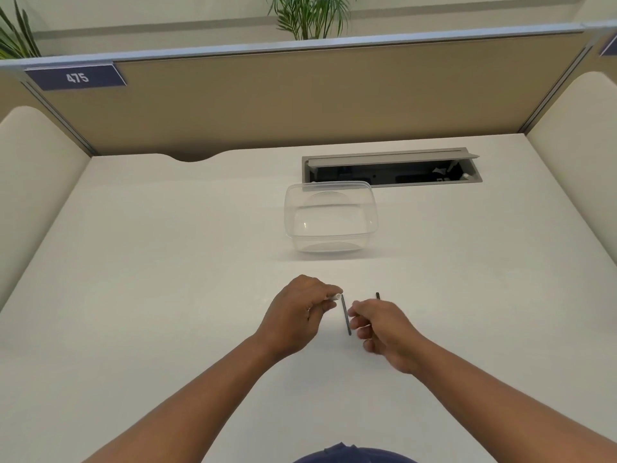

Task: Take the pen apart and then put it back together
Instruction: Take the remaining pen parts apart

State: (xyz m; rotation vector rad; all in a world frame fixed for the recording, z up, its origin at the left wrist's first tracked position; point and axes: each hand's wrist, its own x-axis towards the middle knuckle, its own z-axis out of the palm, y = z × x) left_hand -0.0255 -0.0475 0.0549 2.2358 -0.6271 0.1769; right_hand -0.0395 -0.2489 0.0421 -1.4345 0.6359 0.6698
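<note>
My left hand (300,312) grips a white pen barrel (335,297); only its open end sticks out past my fingers. My right hand (384,329) pinches a thin dark refill (346,315) near its lower part. The refill stands almost upright, and its top end meets the barrel's open end. A small dark pen part (378,295) lies on the white desk (167,262) just behind my right hand, partly hidden by it.
A clear plastic container (330,217) stands on the desk beyond my hands. Behind it, an open grey cable tray (394,170) is set into the desk. Beige partition walls close the desk at the back and on both sides.
</note>
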